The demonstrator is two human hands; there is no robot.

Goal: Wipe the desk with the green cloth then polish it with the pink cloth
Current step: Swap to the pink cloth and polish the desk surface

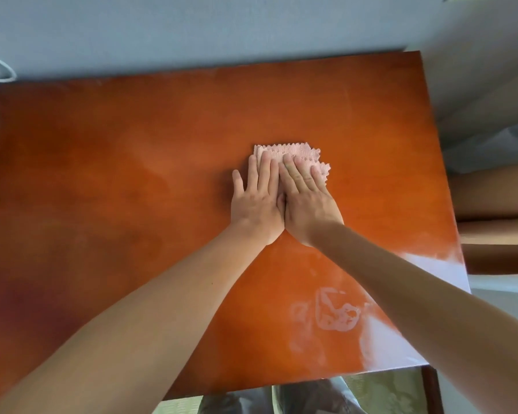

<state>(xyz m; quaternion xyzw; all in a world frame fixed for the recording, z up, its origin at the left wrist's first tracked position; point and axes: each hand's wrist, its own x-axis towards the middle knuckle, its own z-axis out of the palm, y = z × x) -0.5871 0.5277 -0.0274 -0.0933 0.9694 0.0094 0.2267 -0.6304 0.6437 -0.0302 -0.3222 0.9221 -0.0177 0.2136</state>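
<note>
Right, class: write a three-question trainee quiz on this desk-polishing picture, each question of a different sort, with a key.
1. True or false: both hands press flat on the pink cloth.
2. Which cloth is missing from view? A green B pink
3. Fill in: a whitish smear shows on the desk near its ____ right corner.

Key: 1 true, left hand and right hand; 2 A; 3 near.
</note>
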